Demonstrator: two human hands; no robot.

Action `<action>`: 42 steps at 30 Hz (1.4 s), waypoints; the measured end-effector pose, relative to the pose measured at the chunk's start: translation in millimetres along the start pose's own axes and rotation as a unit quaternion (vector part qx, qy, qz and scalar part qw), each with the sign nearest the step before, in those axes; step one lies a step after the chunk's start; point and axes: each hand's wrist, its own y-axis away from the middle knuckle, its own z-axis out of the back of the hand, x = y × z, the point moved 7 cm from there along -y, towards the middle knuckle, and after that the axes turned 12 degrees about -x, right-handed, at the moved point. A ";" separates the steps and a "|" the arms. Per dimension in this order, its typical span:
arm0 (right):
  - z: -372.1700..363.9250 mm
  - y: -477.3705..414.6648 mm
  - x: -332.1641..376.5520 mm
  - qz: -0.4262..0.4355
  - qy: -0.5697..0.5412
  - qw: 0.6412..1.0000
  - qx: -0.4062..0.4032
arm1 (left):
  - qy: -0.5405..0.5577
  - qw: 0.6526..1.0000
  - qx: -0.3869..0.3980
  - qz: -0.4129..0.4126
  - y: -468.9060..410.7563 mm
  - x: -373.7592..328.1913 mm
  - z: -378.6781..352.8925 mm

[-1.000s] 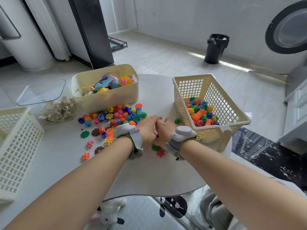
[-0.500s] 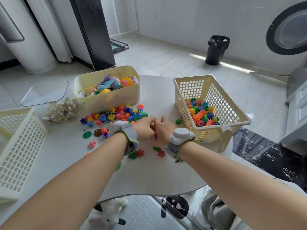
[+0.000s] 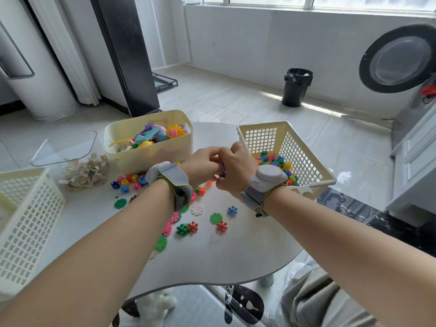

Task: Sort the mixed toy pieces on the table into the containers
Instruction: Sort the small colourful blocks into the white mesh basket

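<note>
Closest to me there's a white plush toy on the floor under the table's rim, then the table itself: pale, glossy, with a rounded edge. Scattered across the near part are the loose toy pieces, little plastic cog/snowflake things: a green disc, a red piece just beside it, a blue piece, a white disc, plus pinks and greens half under the left forearm. Above the table's middle the left hand and right hand meet, raised off the surface, both sets of fingers curled in and pinching a small purple piece between them; each wrist wears a grey band. To the right stands a cream lattice basket with a heap of the same bright pieces in its bottom. On the left edge there's another lattice basket; can't see its contents. Behind the hands is a solid cream bin full of bigger pastel toys, more loose pieces along its front, and a beige pile left of it. Beyond that: pale tiled floor, a black trash can, a round washer door, and a window on the far wall.
</note>
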 end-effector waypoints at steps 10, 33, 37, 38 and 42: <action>53.0 0.3 -67.9 -0.046 0.035 0.998 0.025 | 0.038 0.998 0.025 -0.040 -2.0 -52.7 -57.2; 17.9 26.0 4.4 0.052 -0.064 0.994 -0.070 | -0.088 0.987 -0.096 -0.093 25.6 -6.7 20.7; -46.7 21.9 7.4 0.033 0.046 0.997 0.059 | -0.115 0.985 -0.121 -0.052 34.4 27.2 49.5; -59.7 20.6 4.5 0.019 0.064 0.995 0.081 | -0.118 0.984 -0.122 -0.043 36.4 34.4 54.2; -96.2 9.5 -12.5 -0.044 0.111 0.989 0.092 | -0.113 0.987 -0.116 -0.023 41.7 53.9 63.2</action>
